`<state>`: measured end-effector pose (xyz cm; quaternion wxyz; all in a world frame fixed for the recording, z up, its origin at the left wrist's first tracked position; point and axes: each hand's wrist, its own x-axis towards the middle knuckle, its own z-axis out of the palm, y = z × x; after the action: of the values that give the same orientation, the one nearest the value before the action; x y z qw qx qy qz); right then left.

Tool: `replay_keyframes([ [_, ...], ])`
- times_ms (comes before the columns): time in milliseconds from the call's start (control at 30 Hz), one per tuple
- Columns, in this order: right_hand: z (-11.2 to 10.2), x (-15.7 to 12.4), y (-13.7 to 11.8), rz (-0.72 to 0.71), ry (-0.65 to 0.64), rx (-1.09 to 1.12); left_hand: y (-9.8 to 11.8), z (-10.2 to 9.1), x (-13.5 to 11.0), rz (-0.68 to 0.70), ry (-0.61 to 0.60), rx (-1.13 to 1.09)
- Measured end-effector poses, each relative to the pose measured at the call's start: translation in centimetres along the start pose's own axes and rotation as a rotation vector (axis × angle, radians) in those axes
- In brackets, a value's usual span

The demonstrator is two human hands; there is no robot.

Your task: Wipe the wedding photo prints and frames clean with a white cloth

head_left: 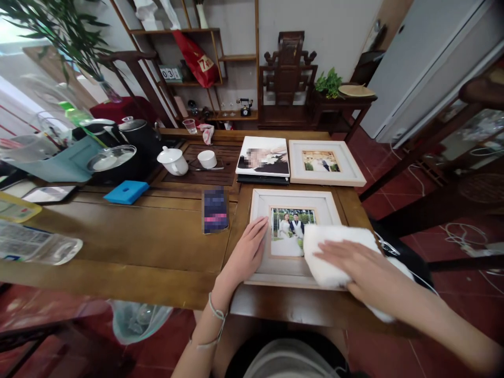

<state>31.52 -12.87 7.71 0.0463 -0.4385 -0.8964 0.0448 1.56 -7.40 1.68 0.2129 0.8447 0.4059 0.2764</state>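
A home living room: wooden tea table [157, 231] with teapot [173, 160], framed wedding photos [293, 231], display shelves [205, 58].

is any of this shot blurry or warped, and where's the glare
Head view: sharp in the middle, where the left hand and the cloth lie on the frame; two patches are pixelated, on the dark card and the unframed photo; the window at far left is blown out; the shelf and the door lean towards the edges, wide-lens distortion.
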Motion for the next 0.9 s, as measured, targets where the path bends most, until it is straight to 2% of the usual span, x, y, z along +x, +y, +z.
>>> replay_keyframes([
  [67, 0.7, 3.2, 2.3, 0.073, 0.064, -0.082, -0.3, 0.0, 0.0, 0.023, 0.004, -0.010],
  [167, 1.8, 7.9, 5.6, 0.208, 0.240, -0.181, -0.5, 0.1, -0.1, 0.049, 0.012, -0.022],
  [267, 2.4, 10.2, 6.8, 0.233, 0.259, -0.221, -0.5, 0.1, -0.1, 0.045, 0.016, -0.019],
  [367, 2.3, 9.0, 4.8, 0.180, 0.150, -0.201, -0.3, 0.1, 0.0, 0.026, 0.025, -0.013],
  [533, 0.6, 2.2, -1.7, 0.056, -0.011, -0.025, -0.1, 0.1, 0.0, -0.003, 0.011, 0.001],
  [600, -0.1, 0.2, -3.0, -0.047, -0.071, 0.103, -0.1, 0.1, 0.1, -0.011, 0.009, 0.001],
  [667, -0.3, -0.4, -2.6, -0.100, -0.091, 0.183, -0.1, 0.0, 0.1, -0.014, 0.005, 0.001],
  [733, 0.2, 0.5, -0.9, -0.098, -0.037, 0.178, -0.1, 0.0, 0.1, -0.010, -0.001, 0.000],
  [900, 1.5, 6.2, 4.3, -0.037, 0.191, -0.033, -0.2, 0.0, 0.1, 0.007, -0.001, -0.015],
])
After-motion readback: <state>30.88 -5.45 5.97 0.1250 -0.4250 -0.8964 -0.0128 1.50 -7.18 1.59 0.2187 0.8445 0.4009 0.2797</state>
